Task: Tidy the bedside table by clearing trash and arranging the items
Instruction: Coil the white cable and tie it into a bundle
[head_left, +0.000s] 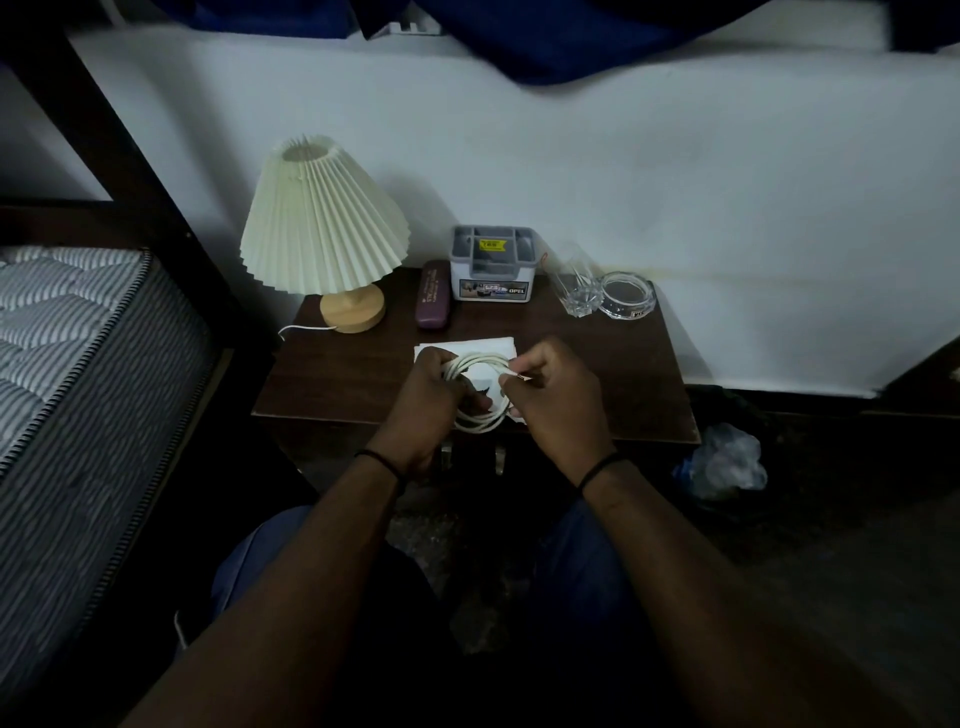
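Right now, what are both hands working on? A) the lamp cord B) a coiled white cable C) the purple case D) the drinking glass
B: the left hand holds the loops of the coiled white cable while the right hand pinches its end, above the white paper on the bedside table. The purple case, drinking glass and lamp stand untouched at the back.

Bedside table (332, 374) as landmark: lamp (324, 228) on rear left; case (434, 301), organiser box (492, 265), glass (574, 286), ashtray (626, 295) along rear rightward; paper (467, 345) front centre.
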